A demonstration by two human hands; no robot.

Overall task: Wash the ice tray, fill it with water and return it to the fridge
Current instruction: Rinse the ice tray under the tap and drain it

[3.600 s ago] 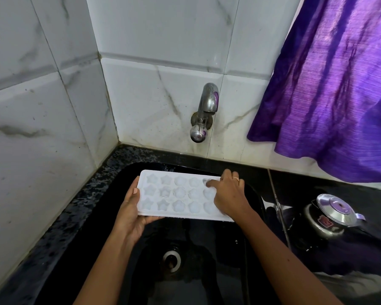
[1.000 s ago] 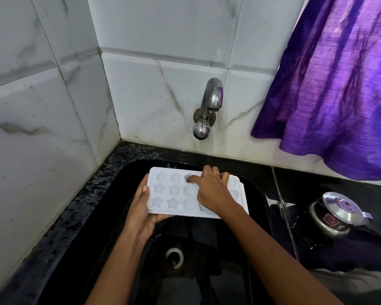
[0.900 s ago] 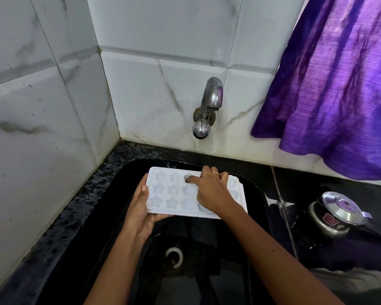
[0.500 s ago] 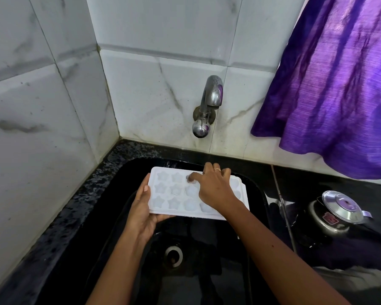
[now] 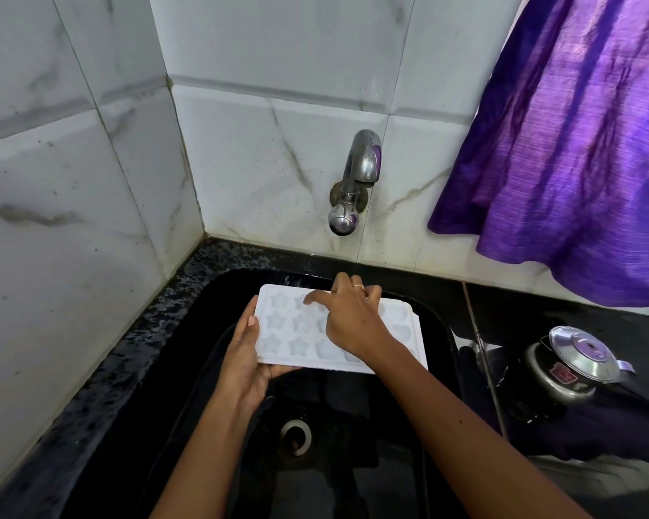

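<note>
Left hand: grips the left short end of the ice tray, thumb on the top face, fingers curled underneath.
Right hand: lies palm down on top of the tray. Index finger stretched out into a cavity in the far row, other fingers bent with tips at the far rim. A ring on one finger.
Tray: white, star- and heart-shaped cavities, held roughly level between both hands over the black sink, touching neither wall nor floor.
Drain: below and nearer than the hands.
Tap: on the tiled wall, above and beyond the right hand. Flow cannot be told.
Pressure cooker: on the counter, right of the right forearm.
Purple cloth: hangs above it.
</note>
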